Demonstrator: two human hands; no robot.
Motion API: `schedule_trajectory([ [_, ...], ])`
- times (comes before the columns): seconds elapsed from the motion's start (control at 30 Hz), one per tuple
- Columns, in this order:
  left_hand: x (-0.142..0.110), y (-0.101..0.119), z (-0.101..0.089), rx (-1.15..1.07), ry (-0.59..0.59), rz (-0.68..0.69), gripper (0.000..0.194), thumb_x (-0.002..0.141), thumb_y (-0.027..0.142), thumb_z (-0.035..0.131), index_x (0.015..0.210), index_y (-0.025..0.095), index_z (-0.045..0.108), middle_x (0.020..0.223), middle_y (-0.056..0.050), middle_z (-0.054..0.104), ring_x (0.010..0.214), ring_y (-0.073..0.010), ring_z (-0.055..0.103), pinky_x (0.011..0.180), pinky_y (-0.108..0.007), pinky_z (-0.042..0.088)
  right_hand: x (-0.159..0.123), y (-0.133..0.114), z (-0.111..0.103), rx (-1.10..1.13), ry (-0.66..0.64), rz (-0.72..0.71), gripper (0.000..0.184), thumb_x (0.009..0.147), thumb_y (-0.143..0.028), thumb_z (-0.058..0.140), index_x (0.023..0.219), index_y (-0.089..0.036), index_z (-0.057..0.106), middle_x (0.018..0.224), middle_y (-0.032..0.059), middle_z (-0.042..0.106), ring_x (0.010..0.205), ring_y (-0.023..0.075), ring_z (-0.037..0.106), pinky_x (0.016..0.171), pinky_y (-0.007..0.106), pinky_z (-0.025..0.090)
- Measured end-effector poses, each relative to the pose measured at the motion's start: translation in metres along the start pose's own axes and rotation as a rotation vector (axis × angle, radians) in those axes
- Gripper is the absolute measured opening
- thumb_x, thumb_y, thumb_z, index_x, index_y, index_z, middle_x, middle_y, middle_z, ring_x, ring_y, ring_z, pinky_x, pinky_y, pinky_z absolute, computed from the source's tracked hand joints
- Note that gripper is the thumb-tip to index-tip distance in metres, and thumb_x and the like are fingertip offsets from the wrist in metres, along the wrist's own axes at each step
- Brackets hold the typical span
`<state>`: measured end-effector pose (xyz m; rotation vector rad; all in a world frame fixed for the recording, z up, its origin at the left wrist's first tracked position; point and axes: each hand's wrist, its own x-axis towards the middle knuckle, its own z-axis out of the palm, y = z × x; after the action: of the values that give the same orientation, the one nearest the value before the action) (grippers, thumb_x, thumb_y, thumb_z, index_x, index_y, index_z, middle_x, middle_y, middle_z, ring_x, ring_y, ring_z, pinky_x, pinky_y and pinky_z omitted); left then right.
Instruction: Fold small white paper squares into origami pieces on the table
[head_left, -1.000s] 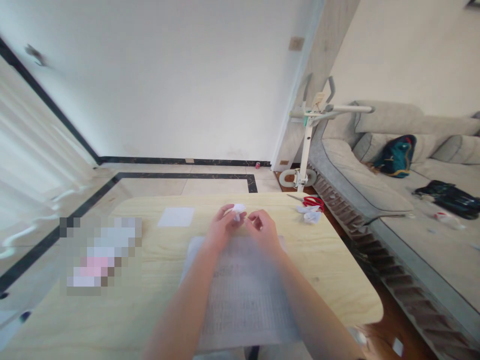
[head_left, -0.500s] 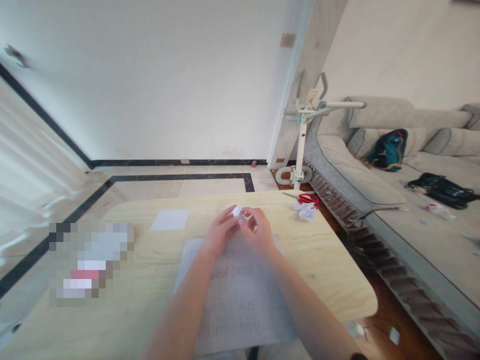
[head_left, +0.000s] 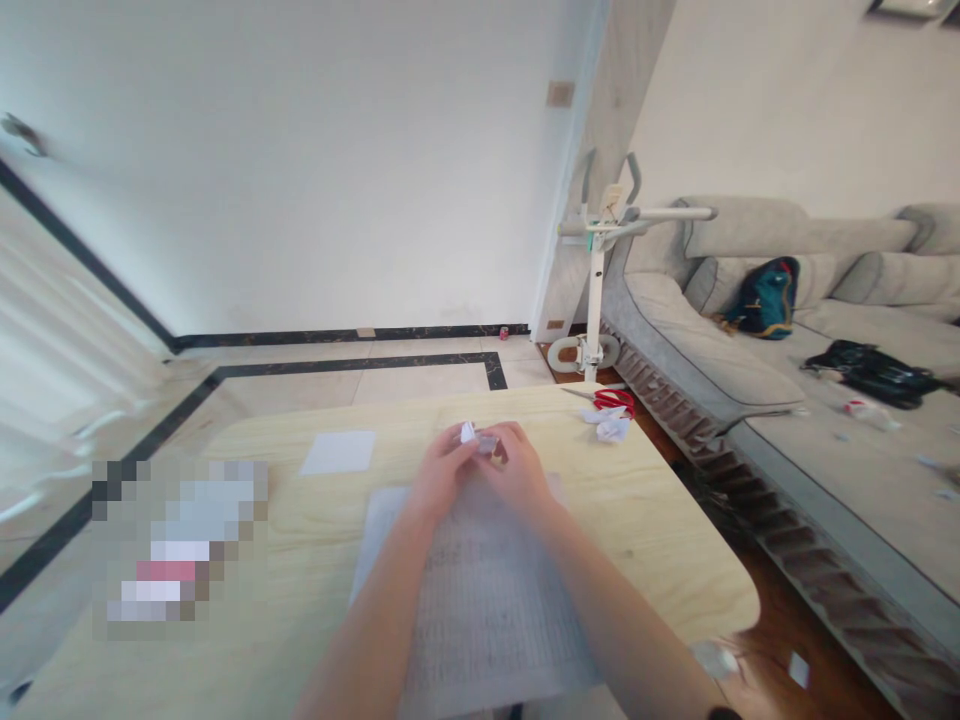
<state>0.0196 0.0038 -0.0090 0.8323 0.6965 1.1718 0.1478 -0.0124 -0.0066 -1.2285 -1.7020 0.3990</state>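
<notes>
Between my two hands is a small folded piece of white paper [head_left: 469,432], held just above the far edge of a large printed sheet [head_left: 480,610]. My left hand [head_left: 444,466] pinches it from the left, thumb on the near side. My right hand [head_left: 517,466] has its fingers curled in on the paper's right side. Part of the paper is hidden by the fingers, and its exact shape is too blurred to make out. A flat white paper square [head_left: 339,452] lies on the table to the left of my hands.
On the wooden table [head_left: 660,540], red-handled scissors [head_left: 613,402] and crumpled white paper [head_left: 612,427] lie at the far right. A pixelated patch covers something at the left. Past the table's right edge stand a white exercise machine [head_left: 596,290] and a grey sofa [head_left: 697,370].
My view has shifted slightly to the right. The folded paper has turned between my fingers, and my right fingers lie flatter over its right side.
</notes>
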Motion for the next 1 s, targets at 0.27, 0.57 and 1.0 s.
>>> schedule_trajectory([
  [0.27,0.0025,0.0008,-0.0066,-0.034,0.005,-0.037,0.038,0.072,0.032,0.067,0.106,0.016,0.062,0.103,-0.009,0.064,0.087,-0.0180,0.061,0.073,-0.028,0.046,0.0014,0.0024,-0.0023,-0.031,-0.012,0.003,0.023,0.075,-0.026,0.060,0.098,-0.023,0.059,0.087,0.0038,0.057,0.065,0.0140,0.051,0.061,0.028,0.044],
  [0.57,0.0023,0.0031,-0.0064,-0.041,0.006,-0.048,0.029,0.070,0.029,0.069,0.096,0.017,0.064,0.092,-0.006,0.065,0.082,-0.0153,0.060,0.073,-0.027,0.046,0.0012,0.0021,-0.0030,-0.022,-0.026,0.033,0.019,0.074,-0.027,0.060,0.092,-0.021,0.060,0.079,0.0022,0.059,0.063,0.0134,0.051,0.059,0.026,0.042],
  [1.0,0.0011,0.0054,0.0005,0.103,-0.011,0.038,0.028,0.068,0.031,0.068,0.092,0.017,0.069,0.096,-0.008,0.067,0.090,-0.0195,0.060,0.084,-0.032,0.045,0.0016,0.0095,0.0013,0.118,0.004,0.138,0.017,0.075,-0.030,0.057,0.089,-0.020,0.061,0.079,0.0029,0.063,0.066,0.0145,0.057,0.059,0.027,0.046],
])
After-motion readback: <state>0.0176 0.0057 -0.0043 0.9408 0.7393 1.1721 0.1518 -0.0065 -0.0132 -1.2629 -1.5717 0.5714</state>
